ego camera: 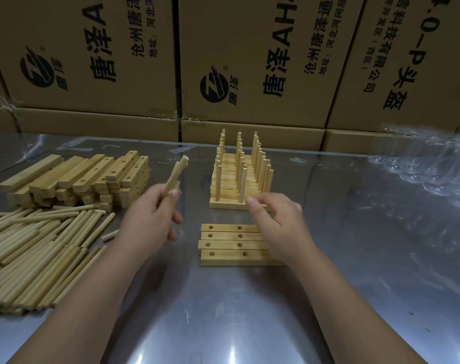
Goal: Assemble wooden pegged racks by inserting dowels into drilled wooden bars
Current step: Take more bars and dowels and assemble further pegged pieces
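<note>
My left hand grips a small bunch of dowels that point up and away. My right hand hovers over the right ends of several drilled bars lying side by side in front of me; its fingers are bent, and I cannot tell whether they pinch anything. Behind them stands a row of finished pegged racks, dowels upright. A stack of drilled bars sits at the left, and a pile of loose dowels lies in front of it.
The work surface is a shiny metal table. Cardboard boxes with printed text form a wall along the far edge. Clear plastic wrapping lies bunched at the far right. One short dowel lies alone near the pile.
</note>
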